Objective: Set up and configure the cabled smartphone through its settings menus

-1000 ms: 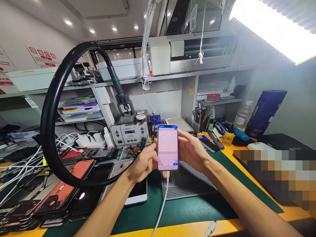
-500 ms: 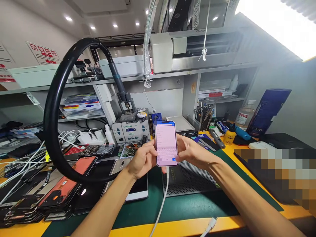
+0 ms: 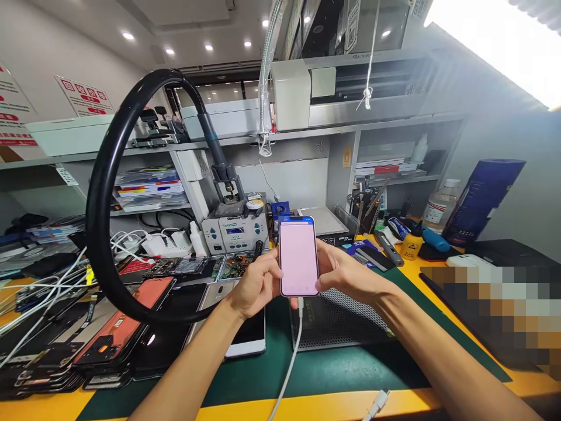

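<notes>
Upright in front of me is a smartphone (image 3: 298,257), its lit screen a nearly blank pale pink page under a blue top bar. My left hand (image 3: 258,282) grips its left side, the thumb at the lower left edge. On the other side my right hand (image 3: 339,269) closes on the phone too, its thumb by the lower right corner of the screen. A white charging cable (image 3: 293,356) is plugged into the bottom of the phone and runs down past the table's front edge. Below and behind lies a black perforated mat (image 3: 346,321). Fingers behind the phone are mostly hidden.
Stacked phone screens and parts (image 3: 118,327) cover the left. A thick black hose (image 3: 99,193) loops over them from a grey hot-air station (image 3: 234,234). A yellow bottle (image 3: 411,244) and clear bottle (image 3: 440,204) stand right. A loose cable plug (image 3: 377,403) lies at the front edge.
The on-screen keyboard and list of text lines have gone, leaving a mostly blank pink page. Both hands keep their hold. The whole view has shifted slightly.
</notes>
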A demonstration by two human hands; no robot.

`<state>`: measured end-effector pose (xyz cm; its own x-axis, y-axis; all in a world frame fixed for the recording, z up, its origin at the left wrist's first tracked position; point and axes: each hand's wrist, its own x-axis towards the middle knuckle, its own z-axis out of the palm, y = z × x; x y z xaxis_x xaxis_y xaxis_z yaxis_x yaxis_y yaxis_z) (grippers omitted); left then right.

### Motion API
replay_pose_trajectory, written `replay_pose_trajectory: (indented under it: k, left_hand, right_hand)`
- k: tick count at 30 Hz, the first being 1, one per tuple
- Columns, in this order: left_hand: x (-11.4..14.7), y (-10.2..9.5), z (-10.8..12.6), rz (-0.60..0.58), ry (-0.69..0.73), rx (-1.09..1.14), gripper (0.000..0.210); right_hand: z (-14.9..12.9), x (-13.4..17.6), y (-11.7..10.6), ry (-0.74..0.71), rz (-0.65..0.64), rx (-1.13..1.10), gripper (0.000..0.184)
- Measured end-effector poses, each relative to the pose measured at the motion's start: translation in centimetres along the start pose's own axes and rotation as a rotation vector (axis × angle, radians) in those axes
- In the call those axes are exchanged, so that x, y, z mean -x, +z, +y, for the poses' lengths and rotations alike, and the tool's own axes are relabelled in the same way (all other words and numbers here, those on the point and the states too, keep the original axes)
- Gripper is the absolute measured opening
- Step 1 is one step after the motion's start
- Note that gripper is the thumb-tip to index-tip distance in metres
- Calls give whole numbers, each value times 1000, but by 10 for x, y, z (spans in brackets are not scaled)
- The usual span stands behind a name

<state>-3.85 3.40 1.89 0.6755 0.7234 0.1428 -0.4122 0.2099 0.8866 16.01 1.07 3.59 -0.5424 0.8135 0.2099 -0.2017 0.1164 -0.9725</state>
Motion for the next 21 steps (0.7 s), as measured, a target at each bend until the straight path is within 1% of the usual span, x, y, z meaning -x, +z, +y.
replay_pose_trajectory:
  k: [6, 9, 12, 17, 21]
  left_hand:
    - [0, -1, -1, 27, 1, -12, 48]
    - [0, -1, 0, 35, -3, -15, 47]
    - [0, 0, 0, 30, -7, -20, 47]
    - [0, 0, 0, 9, -10, -19, 49]
    - [0, 0, 0, 11, -11, -10, 51]
  right_hand:
    - [3, -1, -1, 0, -14, 11, 66]
    - [4, -1, -2, 6, 9, 19, 65]
    - [6, -1, -3, -3, 27, 20, 65]
    - [5, 0, -2, -7, 2, 10, 65]
    - [5, 0, -1, 0, 5, 9, 64]
